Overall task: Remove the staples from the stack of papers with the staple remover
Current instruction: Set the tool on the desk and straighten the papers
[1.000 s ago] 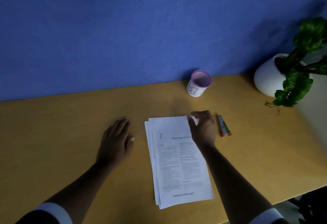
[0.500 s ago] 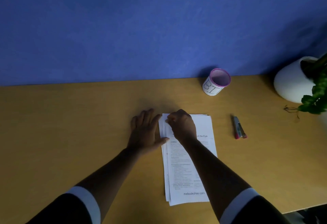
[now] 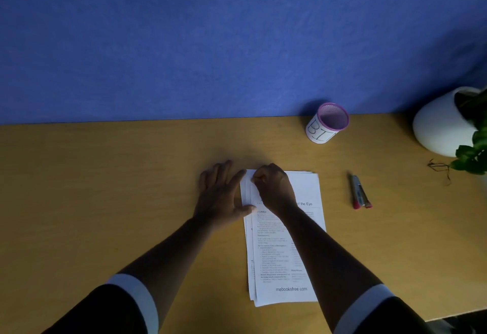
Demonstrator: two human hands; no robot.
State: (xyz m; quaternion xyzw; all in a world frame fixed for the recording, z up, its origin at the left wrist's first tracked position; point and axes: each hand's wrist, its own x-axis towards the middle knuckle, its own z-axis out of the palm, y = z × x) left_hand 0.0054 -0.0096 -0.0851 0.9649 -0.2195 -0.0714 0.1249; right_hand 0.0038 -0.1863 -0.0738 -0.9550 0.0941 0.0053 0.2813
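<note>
Nearest the camera, two dark sleeves with pale cuffs (image 3: pixel 134 299) enter from the bottom edge, and bare forearms run up from them toward the middle of the yellow-brown worktop (image 3: pixel 105 175); between the forearms, partly under the right one, lies the stack of papers (image 3: pixel 274 260), printed sheets slightly fanned along their left edge, with the line "mebooksfree com" readable near the bottom and "of the Eye" near the top.

The left hand (image 3: pixel 221 194) lies flat, palm down, fingers spread and extended, just beside the stack's upper left edge; its thumb and the side of its forefinger touch the paper's margin, and it grips nothing.

The right hand (image 3: pixel 274 188) rests on the top left corner of the stack, fingers curled in toward the corner; the fingertips seem to pinch at the sheet edges, but whether they actually have hold of paper or a staple is too dark to tell.

The staple remover (image 3: pixel 359 192), a slim grey tool with red ends, lies on the worktop to the right of the stack, apart from the papers and from both hands.

Farther back, a white mesh cup (image 3: pixel 325 125) with a pink rim and the letters "BI" on its side stands near the blue wall (image 3: pixel 210 43); at the right edge a white pot (image 3: pixel 440 125) holds a green plant (image 3: pixel 471 154).
</note>
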